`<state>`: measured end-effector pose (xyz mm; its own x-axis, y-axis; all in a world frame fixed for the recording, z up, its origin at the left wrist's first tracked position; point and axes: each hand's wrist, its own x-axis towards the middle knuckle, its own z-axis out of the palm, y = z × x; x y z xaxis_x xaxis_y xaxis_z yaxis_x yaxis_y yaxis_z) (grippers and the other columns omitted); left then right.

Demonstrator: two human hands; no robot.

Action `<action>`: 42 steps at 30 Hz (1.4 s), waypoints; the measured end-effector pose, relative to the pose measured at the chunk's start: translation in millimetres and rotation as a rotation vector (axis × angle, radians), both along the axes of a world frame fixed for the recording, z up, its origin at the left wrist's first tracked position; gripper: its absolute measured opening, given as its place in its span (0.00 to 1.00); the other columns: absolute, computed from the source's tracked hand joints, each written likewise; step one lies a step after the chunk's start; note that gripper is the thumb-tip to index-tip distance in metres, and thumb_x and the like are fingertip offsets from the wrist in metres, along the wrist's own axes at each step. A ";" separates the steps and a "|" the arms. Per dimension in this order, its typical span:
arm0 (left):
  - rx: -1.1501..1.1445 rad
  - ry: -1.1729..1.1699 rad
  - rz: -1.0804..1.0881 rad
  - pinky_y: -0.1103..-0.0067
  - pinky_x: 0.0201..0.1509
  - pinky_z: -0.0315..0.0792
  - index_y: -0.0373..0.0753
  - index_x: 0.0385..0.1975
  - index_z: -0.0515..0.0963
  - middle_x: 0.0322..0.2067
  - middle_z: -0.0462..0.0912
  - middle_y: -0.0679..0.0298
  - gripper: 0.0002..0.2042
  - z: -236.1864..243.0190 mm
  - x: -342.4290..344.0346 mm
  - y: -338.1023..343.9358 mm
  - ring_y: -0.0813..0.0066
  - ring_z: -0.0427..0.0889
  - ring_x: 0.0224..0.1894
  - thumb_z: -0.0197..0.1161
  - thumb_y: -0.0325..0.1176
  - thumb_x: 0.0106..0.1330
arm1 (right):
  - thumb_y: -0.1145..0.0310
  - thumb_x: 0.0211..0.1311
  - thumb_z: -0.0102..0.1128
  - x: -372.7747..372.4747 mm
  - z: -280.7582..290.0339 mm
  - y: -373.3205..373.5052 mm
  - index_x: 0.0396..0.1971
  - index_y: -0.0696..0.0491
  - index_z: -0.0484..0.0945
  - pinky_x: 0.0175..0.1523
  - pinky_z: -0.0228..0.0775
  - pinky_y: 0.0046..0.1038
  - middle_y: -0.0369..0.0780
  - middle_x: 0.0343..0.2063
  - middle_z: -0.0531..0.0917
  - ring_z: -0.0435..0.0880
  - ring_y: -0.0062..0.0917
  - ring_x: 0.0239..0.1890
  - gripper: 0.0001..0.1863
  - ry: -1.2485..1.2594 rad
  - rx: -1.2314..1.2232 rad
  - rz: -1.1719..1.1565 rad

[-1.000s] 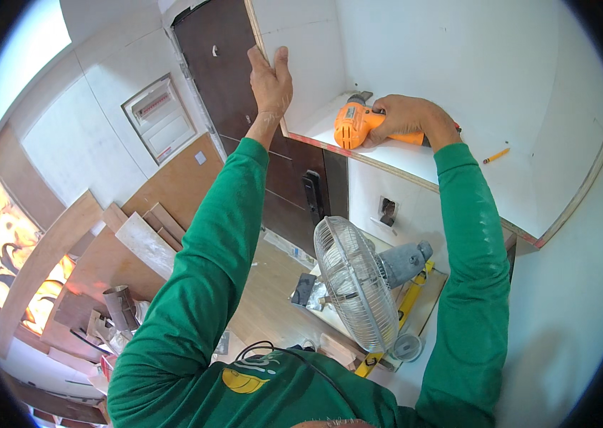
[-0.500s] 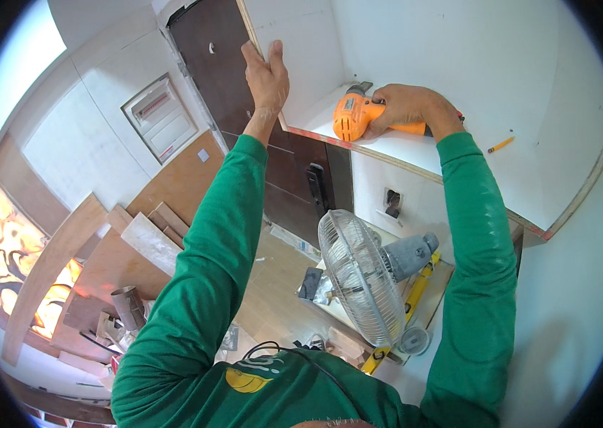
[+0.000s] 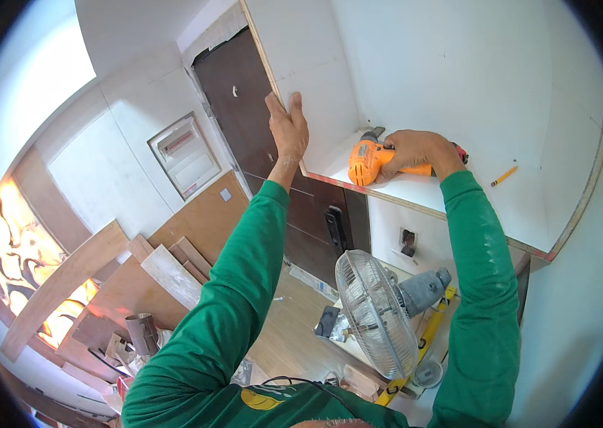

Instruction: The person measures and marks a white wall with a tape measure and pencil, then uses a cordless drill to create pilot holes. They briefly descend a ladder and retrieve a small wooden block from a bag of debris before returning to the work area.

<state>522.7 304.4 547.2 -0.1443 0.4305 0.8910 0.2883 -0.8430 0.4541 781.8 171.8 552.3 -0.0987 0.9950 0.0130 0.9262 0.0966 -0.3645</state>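
A white open cabinet box [image 3: 451, 85] with raw plywood edges fills the upper right. My left hand [image 3: 289, 130] grips the front edge of its left side panel, thumb on the inner face and fingers on the outer side. On the cabinet's bottom board lies an orange cordless drill [image 3: 366, 162] on its side. My right hand [image 3: 421, 152] is wrapped round the drill's handle, hiding much of it. A yellow pencil [image 3: 504, 176] rests on the same board, to the right of that hand.
Below the cabinet stands a fan [image 3: 376, 314] with a wire cage. Near it are a yellow spirit level [image 3: 431, 329] and a round clear tub [image 3: 428, 373]. Wooden boards [image 3: 173, 274] lean at the left, beside a dark door [image 3: 244, 100]. An open wall socket box [image 3: 407, 241] shows under the cabinet.
The whole view has shifted, so the scene sits lower and slightly to the right. Both hands keep their hold on the cabinet edge and the drill.
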 end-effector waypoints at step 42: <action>0.274 0.249 0.108 0.57 0.65 0.73 0.34 0.67 0.63 0.57 0.78 0.39 0.27 48.7 -42.1 -7.8 0.42 0.79 0.63 0.62 0.47 0.82 | 0.39 0.28 0.86 -6.7 5.0 -12.0 0.67 0.54 0.82 0.62 0.77 0.39 0.47 0.58 0.88 0.87 0.42 0.57 0.59 -0.050 0.015 -0.056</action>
